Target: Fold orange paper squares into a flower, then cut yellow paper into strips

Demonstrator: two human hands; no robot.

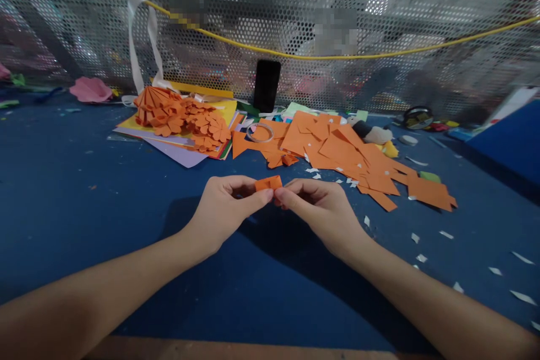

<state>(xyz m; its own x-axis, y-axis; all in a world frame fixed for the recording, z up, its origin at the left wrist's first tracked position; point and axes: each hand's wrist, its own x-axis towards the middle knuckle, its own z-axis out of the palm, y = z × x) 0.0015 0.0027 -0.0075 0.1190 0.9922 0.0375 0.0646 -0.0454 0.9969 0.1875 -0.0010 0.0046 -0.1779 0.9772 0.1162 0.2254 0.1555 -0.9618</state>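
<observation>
A small folded piece of orange paper (pixel 269 183) is held up between my two hands, above the blue table. My left hand (pixel 225 208) pinches its left end between thumb and fingers. At its lower right edge, my right hand (pixel 324 208) grips it with thumb and fingertips, the two thumbs almost touching. Past my hands lie loose orange paper sheets (pixel 337 143) and a small orange paper flower (pixel 282 158). The fingers behind the paper are partly hidden.
Orange paper flowers (pixel 206 126) sit on stacked coloured sheets (pixel 181 152) at the back left. A black phone (pixel 266 85) leans on the perforated metal panel (pixel 236 45). Clear tape roll (pixel 260 133) lies among the sheets. White paper scraps (pixel 415 238) dot the right side; a blue box-like object (pixel 510 138) stands there.
</observation>
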